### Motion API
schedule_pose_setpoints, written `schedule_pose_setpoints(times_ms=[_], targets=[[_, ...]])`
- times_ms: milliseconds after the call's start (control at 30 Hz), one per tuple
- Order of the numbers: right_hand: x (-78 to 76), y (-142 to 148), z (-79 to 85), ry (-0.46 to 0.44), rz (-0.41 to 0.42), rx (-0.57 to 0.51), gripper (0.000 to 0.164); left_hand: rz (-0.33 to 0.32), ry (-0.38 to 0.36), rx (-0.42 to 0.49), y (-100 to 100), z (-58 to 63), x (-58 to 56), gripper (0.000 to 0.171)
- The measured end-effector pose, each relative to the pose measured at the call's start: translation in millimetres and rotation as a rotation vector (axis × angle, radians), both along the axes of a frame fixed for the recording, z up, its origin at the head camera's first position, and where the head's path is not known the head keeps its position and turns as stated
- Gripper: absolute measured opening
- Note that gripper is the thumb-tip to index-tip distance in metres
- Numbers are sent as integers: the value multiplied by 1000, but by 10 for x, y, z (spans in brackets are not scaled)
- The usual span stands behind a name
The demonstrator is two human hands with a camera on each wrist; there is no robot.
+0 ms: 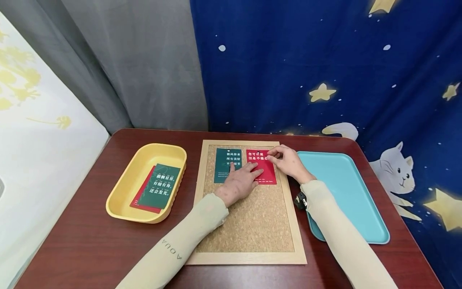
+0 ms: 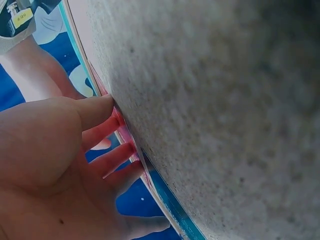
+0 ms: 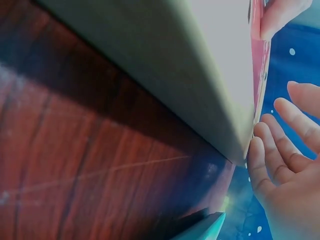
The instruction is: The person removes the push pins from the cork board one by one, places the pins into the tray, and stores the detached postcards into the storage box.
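A red card [image 1: 266,175] and a dark green card [image 1: 221,168] lie side by side at the top of a wood-framed cork board [image 1: 252,224]. A small pin-like dot shows at the top middle of each card. My left hand [image 1: 238,185] rests across both cards with its fingers spread, thumb side on the green card, other fingers on the red one. At the red card's upper right edge, my right hand [image 1: 288,161] bends its fingers lightly over the board's frame. In the right wrist view its fingertips [image 3: 257,150] touch the board's edge, and nothing shows between them.
To the left stands a yellow tray [image 1: 120,186] holding a green card [image 1: 159,192] over a red card [image 1: 144,204]. A blue tray [image 1: 346,192] lies at the right, partly under the right forearm. Curtains hang behind the brown table [image 1: 83,233].
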State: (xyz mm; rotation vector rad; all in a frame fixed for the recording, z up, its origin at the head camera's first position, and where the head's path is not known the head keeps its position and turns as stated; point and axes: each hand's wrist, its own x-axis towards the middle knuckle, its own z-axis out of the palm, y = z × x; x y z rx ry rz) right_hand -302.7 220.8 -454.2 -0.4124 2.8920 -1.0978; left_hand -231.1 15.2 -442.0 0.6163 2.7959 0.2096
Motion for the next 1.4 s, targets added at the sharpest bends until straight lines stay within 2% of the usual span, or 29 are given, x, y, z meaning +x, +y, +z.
schedule_pose_setpoints(times_ms=[433,667,900,1100,1400], targets=[[-133,6,-28,-36,37,-41,20,7,-8,7,2,-9,3,56],[-196,8,-38,-88,52,-32,22,1,-3,0,3,-4,-5,56],[-246,-35,-44,-108,80,-6,23,-1,-1,6,-10,-16,0,55],[-315,-61,-50,-82,126,44,23,-1,3,0,-13,-19,2,56],[-353,-88,-76,-80,160,108,32,-4,-4,-4,-11,-17,-10,56]])
